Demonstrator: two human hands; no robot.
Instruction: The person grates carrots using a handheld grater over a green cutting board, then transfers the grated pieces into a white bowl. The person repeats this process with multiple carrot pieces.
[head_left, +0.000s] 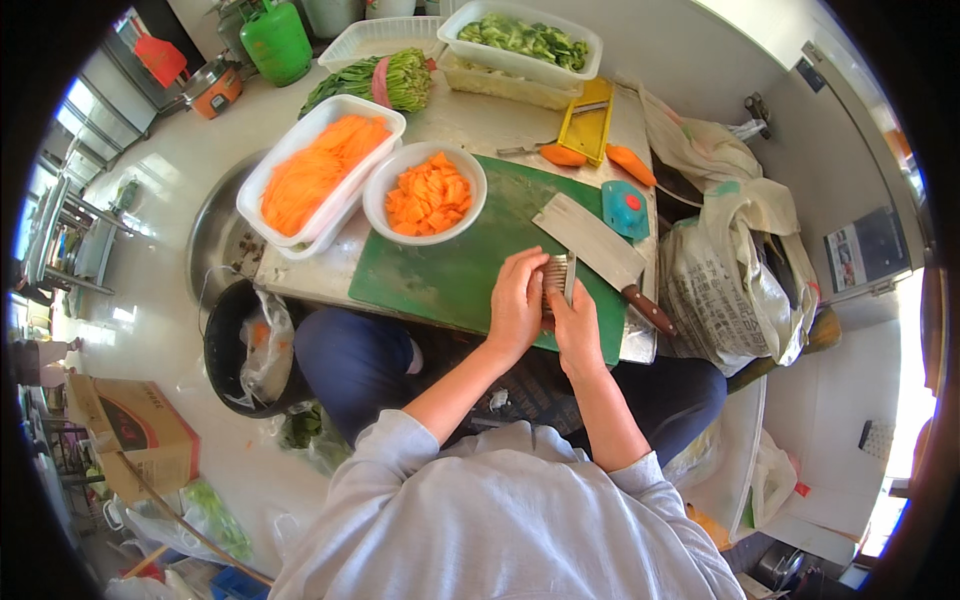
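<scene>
Over the near edge of the green cutting board (517, 202), my right hand (576, 326) grips a small cutter with a ridged metal face (556, 276). My left hand (516, 304) is cupped around its left side, fingers against it; the palms hide its lower part. A cleaver (592, 240) with a wooden handle lies just right of my hands, its handle past the board's edge. Left of them, a white bowl (375, 206) of cut carrot pieces (429, 196) rests on the board's far left corner. A teal plastic gadget (625, 210) with a red knob sits beyond the cleaver.
A white tub (251, 196) of shredded carrot stands left of the bowl. Farther back are banded green stalks (401, 79), a tub of broccoli (517, 66), a yellow grater (589, 124) and carrots (632, 163). A black bucket (217, 352) stands by my left knee, a full sack (720, 292) at right.
</scene>
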